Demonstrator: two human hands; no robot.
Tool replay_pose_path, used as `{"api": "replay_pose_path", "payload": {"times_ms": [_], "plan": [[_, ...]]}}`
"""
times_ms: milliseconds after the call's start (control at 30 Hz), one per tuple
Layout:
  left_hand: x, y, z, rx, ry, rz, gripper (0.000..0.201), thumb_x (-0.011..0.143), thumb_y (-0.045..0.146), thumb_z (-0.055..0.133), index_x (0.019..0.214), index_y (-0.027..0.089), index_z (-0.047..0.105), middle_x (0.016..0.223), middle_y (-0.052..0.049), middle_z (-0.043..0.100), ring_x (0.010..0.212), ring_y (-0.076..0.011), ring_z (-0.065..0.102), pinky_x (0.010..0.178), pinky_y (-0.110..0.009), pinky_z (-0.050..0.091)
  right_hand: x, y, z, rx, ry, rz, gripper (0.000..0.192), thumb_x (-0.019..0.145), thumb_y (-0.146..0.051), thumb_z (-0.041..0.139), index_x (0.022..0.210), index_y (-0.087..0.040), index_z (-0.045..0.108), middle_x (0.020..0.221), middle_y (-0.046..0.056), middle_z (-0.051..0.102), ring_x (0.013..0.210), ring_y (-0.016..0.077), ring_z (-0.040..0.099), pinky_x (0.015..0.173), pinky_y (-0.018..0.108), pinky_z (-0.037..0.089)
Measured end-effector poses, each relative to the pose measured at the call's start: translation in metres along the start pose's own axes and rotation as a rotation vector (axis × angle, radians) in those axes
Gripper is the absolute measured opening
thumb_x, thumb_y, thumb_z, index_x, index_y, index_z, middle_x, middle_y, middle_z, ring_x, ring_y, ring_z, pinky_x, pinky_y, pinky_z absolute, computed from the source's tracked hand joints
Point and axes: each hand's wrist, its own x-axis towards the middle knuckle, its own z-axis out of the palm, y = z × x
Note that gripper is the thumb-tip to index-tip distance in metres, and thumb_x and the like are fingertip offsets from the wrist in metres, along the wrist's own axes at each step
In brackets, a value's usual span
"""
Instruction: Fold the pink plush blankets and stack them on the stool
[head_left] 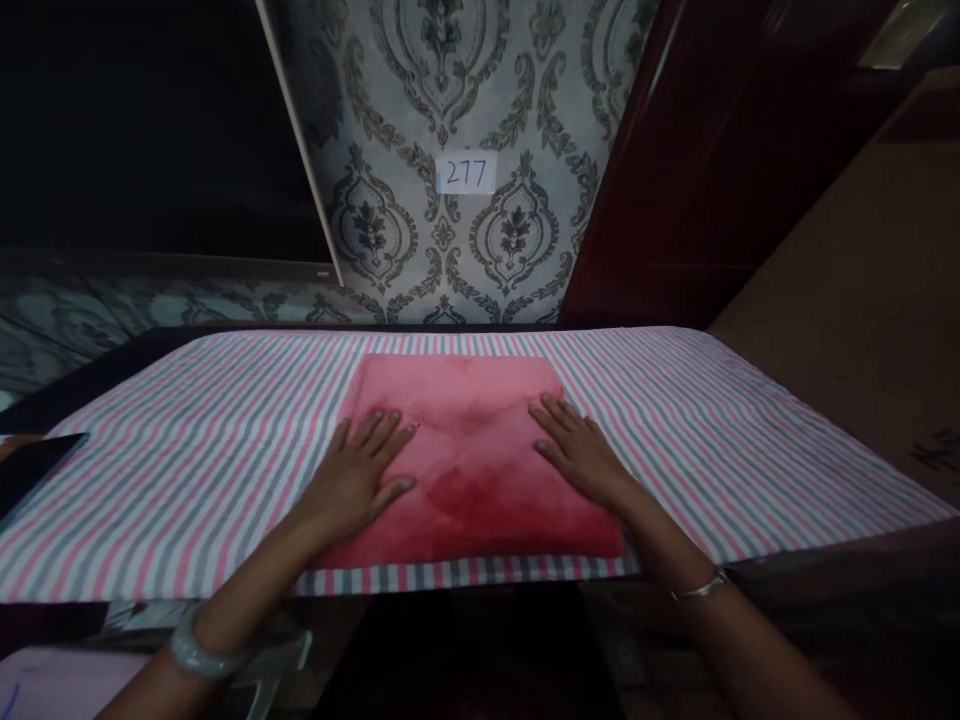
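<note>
A folded pink-and-red cloth lies flat on a striped tablecloth, its colour deepening to red along the near edge. My left hand rests on the cloth's left side, fingers spread and palm down. On the right side, my right hand also lies flat with its fingers apart. Both hands touch the cloth without gripping it. Whether the cloth is a garment or a cover I cannot tell.
Behind the table, a paper marked 277 is fixed to patterned wallpaper. A dark screen stands at the back left. A dark red panel and a brown cardboard box are on the right. A dark flat object sits at the left edge.
</note>
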Motion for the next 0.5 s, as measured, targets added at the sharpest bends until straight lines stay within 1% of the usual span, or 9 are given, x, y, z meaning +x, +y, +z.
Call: {"api": "replay_pose_path", "payload": {"times_ms": [67,133,200,267,367,433,500], "plan": [[-0.004,-0.019,0.003,-0.034,0.034,-0.098,0.067,0.097,0.063,0.032,0.154,0.027,0.037,0.164,-0.008,0.026,0.152,-0.0332,0.02,0.12,-0.063,0.019,0.0,0.02,0.007,0.106,0.038,0.011,0.06,0.102,-0.055,0.031,0.157,-0.031,0.029,0.166,0.005,0.019,0.152,0.0298,0.022,0.116,0.059,0.029],[-0.01,-0.031,0.008,-0.128,0.069,-0.122,0.065,0.099,0.06,0.029,0.154,0.027,0.036,0.166,-0.005,0.022,0.152,-0.0298,0.019,0.121,-0.056,0.025,-0.002,0.029,0.016,0.208,0.069,-0.013,0.062,0.102,-0.056,0.03,0.157,-0.029,0.029,0.166,0.006,0.018,0.151,0.0276,0.024,0.118,0.054,0.029],[-0.015,-0.036,0.013,-0.256,0.105,-0.114,0.064,0.1,0.058,0.026,0.155,0.026,0.033,0.167,-0.003,0.018,0.152,-0.0257,0.022,0.122,-0.048,0.028,-0.003,0.032,0.024,0.27,0.092,-0.009,0.063,0.101,-0.058,0.03,0.157,-0.029,0.031,0.166,0.006,0.019,0.151,0.0265,0.023,0.12,0.053,0.026],[-0.017,-0.037,0.016,-0.368,0.118,-0.121,0.065,0.1,0.059,0.024,0.155,0.025,0.033,0.167,-0.002,0.015,0.152,-0.023,0.023,0.123,-0.043,0.026,-0.002,0.031,0.026,0.305,0.101,0.015,0.064,0.1,-0.059,0.031,0.156,-0.029,0.034,0.166,0.006,0.02,0.152,0.0262,0.022,0.121,0.053,0.024],[-0.016,-0.038,0.011,-0.422,0.086,-0.139,0.07,0.098,0.065,0.024,0.154,0.024,0.036,0.167,-0.003,0.019,0.151,-0.0217,0.024,0.123,-0.039,0.025,-0.002,0.03,0.02,0.339,0.09,0.037,0.063,0.099,-0.057,0.034,0.155,-0.026,0.037,0.165,0.007,0.023,0.152,0.025,0.022,0.122,0.051,0.024],[-0.017,-0.036,0.002,-0.346,0.077,-0.168,0.07,0.097,0.066,0.024,0.151,0.024,0.041,0.164,-0.004,0.027,0.15,-0.0236,0.028,0.122,-0.042,0.028,-0.007,0.027,0.01,0.327,0.102,0.048,0.062,0.099,-0.053,0.036,0.151,-0.021,0.044,0.163,0.01,0.028,0.15,0.0257,0.027,0.121,0.049,0.027],[-0.021,-0.024,-0.01,-0.189,0.125,-0.21,0.066,0.098,0.064,0.026,0.145,0.024,0.049,0.161,-0.007,0.036,0.15,-0.0297,0.027,0.122,-0.053,0.026,-0.018,0.016,-0.003,0.256,0.186,0.046,0.055,0.1,-0.049,0.037,0.143,-0.02,0.055,0.157,0.012,0.04,0.148,0.0283,0.032,0.12,0.054,0.027]]}}
